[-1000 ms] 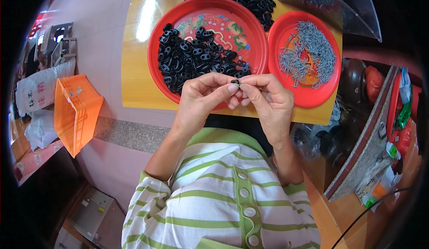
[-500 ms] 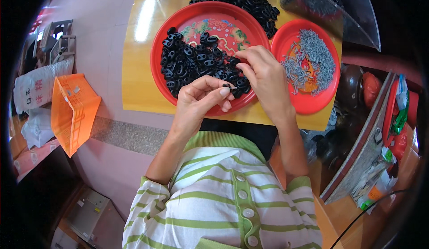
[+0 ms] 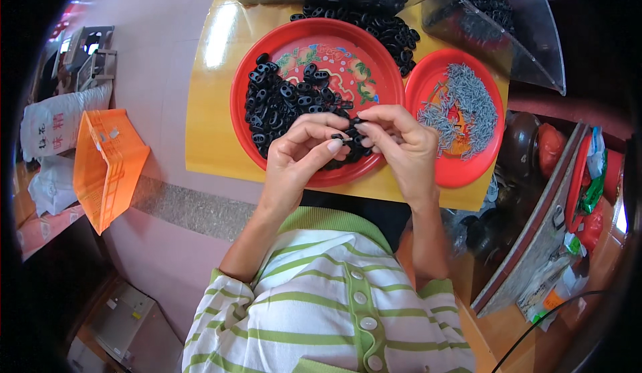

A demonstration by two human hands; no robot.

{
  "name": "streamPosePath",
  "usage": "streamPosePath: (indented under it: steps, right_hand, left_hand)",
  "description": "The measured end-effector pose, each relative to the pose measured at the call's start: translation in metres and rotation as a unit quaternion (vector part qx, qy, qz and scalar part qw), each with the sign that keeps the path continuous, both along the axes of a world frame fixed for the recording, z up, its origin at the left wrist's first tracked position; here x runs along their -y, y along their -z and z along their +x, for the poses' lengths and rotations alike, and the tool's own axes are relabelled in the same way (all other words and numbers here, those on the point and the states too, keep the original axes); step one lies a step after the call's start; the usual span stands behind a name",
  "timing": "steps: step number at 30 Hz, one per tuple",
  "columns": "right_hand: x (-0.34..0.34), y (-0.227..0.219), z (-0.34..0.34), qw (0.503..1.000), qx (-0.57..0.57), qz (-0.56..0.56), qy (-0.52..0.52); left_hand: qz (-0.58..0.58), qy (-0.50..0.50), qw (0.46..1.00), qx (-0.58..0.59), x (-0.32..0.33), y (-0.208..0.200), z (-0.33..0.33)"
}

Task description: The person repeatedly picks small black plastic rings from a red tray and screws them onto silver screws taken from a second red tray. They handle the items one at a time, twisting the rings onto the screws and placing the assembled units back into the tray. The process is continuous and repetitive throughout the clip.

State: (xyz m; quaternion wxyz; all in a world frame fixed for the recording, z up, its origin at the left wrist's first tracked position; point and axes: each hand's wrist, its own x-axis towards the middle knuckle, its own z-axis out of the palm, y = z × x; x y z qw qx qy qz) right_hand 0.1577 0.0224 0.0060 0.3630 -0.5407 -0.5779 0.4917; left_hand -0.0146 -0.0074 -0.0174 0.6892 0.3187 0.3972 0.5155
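My left hand (image 3: 301,151) and my right hand (image 3: 394,142) meet over the near rim of a large red plate (image 3: 348,58). Between their fingertips they pinch one small black plastic part (image 3: 346,134). A heap of the same black parts (image 3: 281,102) fills the left half of that plate. To its right a smaller red plate (image 3: 428,88) carries a pile of thin grey metal pins (image 3: 461,105). Both plates rest on a yellow table (image 3: 214,105).
More black parts (image 3: 361,5) lie piled at the table's far edge, beside a clear plastic bin (image 3: 515,18) holding others. An orange crate (image 3: 103,165) and white sacks (image 3: 53,129) stand on the floor at left. Cluttered shelves (image 3: 568,219) are at right.
My right hand reached out over the big plate's black parts, then came back. Both hands have joined again on a small black part at the plate's near rim.
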Motion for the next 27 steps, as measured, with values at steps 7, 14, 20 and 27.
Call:
streamPosePath:
  steps: [7,14,20,27]
  right_hand:
    - [0.018,0.0,0.006,0.972,-0.223,-0.053,0.04]
    - [0.028,-0.001,0.014,0.958,-0.277,-0.067,0.043]
    - [0.027,-0.011,0.01,0.956,-0.278,-0.046,0.079]
    - [0.028,-0.012,0.007,0.973,-0.222,-0.015,0.053]
  left_hand:
    - [0.036,0.017,0.999,0.001,0.0,-0.016,0.009]
    - [0.059,0.022,0.998,-0.003,0.007,-0.018,0.014]
    - [0.057,-0.003,0.998,-0.009,0.012,-0.02,0.021]
    - [-0.025,-0.007,0.992,0.12,0.014,-0.017,0.026]
